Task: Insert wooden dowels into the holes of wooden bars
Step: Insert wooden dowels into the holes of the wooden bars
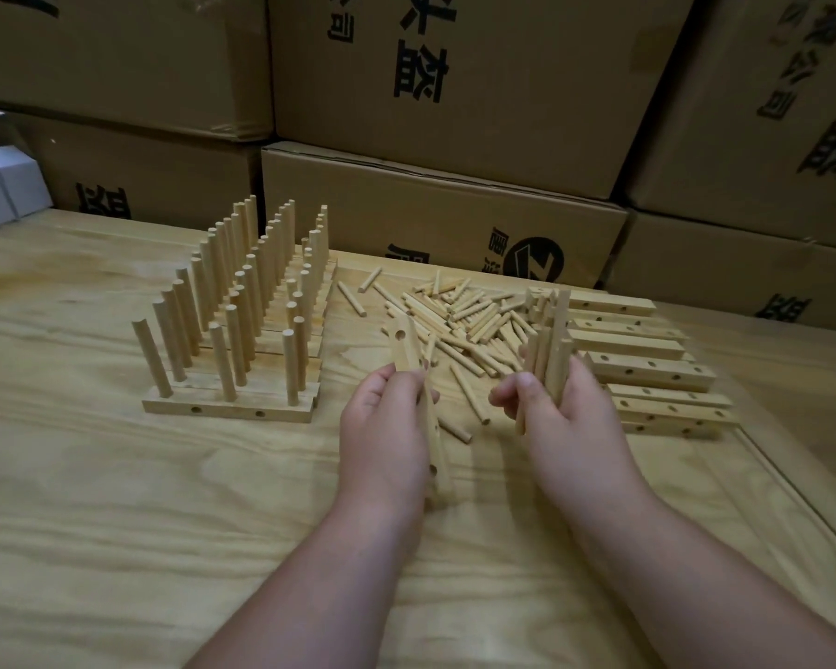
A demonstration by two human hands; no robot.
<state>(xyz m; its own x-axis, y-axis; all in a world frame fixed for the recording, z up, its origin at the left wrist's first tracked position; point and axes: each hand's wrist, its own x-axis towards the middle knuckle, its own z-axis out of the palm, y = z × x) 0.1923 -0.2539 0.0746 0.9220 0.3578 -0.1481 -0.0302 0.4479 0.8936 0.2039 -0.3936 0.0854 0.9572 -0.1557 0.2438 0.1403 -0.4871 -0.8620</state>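
My left hand (384,427) grips a wooden bar (406,347) with round holes, held nearly upright above the table. My right hand (558,412) clutches a bundle of several wooden dowels (551,350) that point upward. Between and behind my hands lies a loose pile of dowels (464,316). To the left stand finished bars with upright dowels (242,301), lined up in rows. On the right lie several bare bars (647,369) with holes, stacked side by side.
The work surface is a light wooden table (165,499) with a raised strip at its right side. Stacked cardboard boxes (454,89) with black print wall off the back. A small white box (1,185) sits at the far left.
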